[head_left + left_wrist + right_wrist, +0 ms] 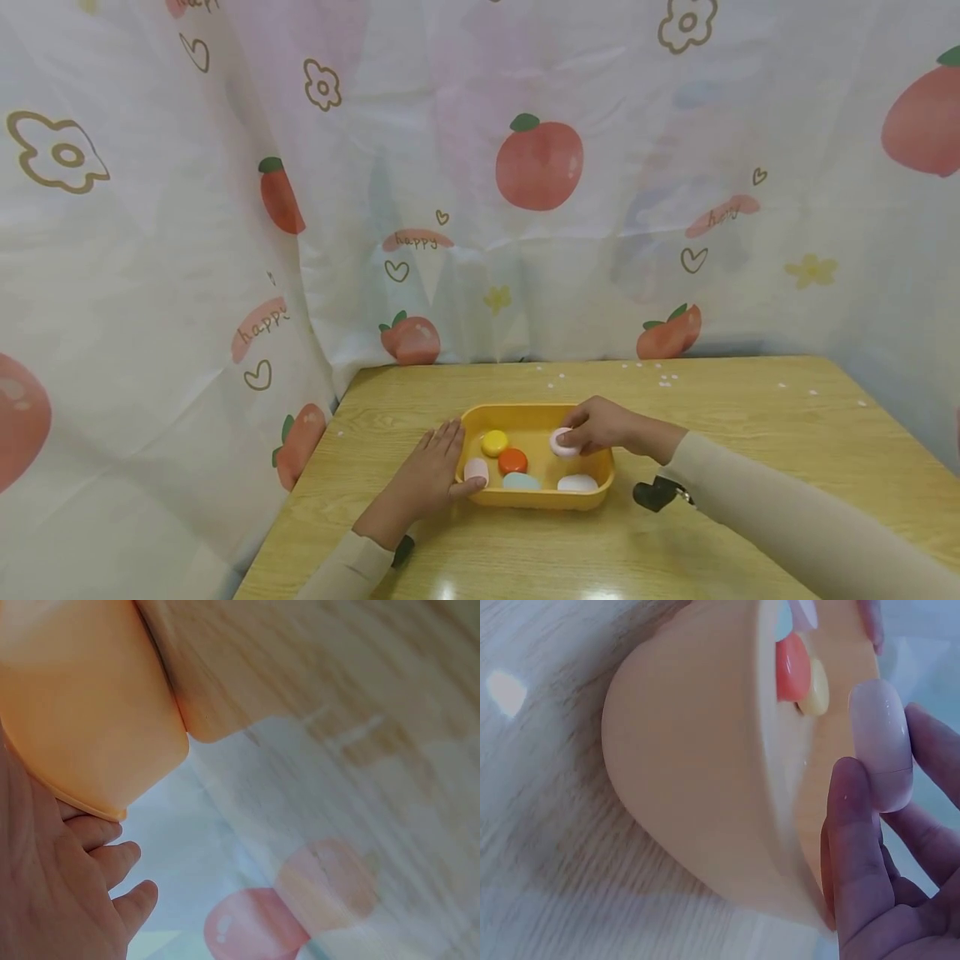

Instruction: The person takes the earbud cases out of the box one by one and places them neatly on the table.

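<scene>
My right hand (606, 425) pinches a round, pale pink, pebble-shaped case (881, 746) between thumb and fingers, above the right part of a yellow tray (536, 500). A thin seam runs around the case in the right wrist view. On the left rim and front left corner of the tray rests my left hand (431, 471), fingers extended and thumb spread. Inside the tray lie a yellow round piece (494, 443), an orange round piece (513, 462), a pale pink piece (476, 472), a pale mint piece (521, 482) and a white piece (577, 483).
The tray stands on a wooden table (750, 467). Small white specks (667, 381) dot its far part. A fruit-print curtain (465, 183) hangs behind the table and along its left side. A black wrist device (654, 495) shows below the right sleeve.
</scene>
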`<state>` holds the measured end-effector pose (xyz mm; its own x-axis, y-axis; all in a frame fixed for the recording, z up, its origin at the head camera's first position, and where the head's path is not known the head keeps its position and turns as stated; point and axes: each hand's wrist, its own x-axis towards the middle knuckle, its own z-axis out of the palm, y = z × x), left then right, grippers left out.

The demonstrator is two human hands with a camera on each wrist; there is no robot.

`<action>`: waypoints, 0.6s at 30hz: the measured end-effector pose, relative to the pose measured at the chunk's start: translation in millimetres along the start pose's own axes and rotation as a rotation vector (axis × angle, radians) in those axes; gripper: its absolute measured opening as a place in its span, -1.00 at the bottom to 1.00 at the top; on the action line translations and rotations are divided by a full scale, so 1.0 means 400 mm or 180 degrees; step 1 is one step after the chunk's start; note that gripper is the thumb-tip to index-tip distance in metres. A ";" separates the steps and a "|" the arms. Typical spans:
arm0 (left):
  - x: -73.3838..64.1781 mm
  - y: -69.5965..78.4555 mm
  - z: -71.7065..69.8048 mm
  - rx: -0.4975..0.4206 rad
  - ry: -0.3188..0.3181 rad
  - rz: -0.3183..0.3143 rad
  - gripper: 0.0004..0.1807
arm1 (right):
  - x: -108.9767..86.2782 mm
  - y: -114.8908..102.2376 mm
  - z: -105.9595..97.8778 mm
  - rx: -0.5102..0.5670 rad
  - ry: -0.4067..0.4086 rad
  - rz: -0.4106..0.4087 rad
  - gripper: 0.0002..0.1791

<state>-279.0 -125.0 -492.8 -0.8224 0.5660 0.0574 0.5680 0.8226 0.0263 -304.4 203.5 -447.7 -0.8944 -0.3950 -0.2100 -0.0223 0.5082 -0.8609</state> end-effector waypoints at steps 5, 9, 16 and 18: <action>0.000 0.001 0.000 -0.0008 -0.0005 0.0021 0.11 | -0.003 0.005 -0.022 -0.0022 -0.0039 -0.0045 -0.68; 0.000 0.001 0.002 -0.0027 -0.0034 0.0001 0.12 | -0.006 0.006 -0.040 -0.0133 0.0016 0.0008 -0.65; 0.001 -0.002 0.001 -0.0024 -0.0035 -0.0014 0.12 | -0.020 0.017 -0.069 0.0012 0.0005 -0.0013 -0.63; 0.001 -0.002 0.001 -0.0026 -0.0035 -0.0011 0.12 | -0.024 0.021 -0.077 0.0051 -0.0032 -0.0042 -0.62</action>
<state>-279.8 -125.2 -493.2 -0.8246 0.5639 0.0463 0.5654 0.8241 0.0345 -309.7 235.4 -438.6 -0.8895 -0.4093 -0.2033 -0.0267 0.4906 -0.8710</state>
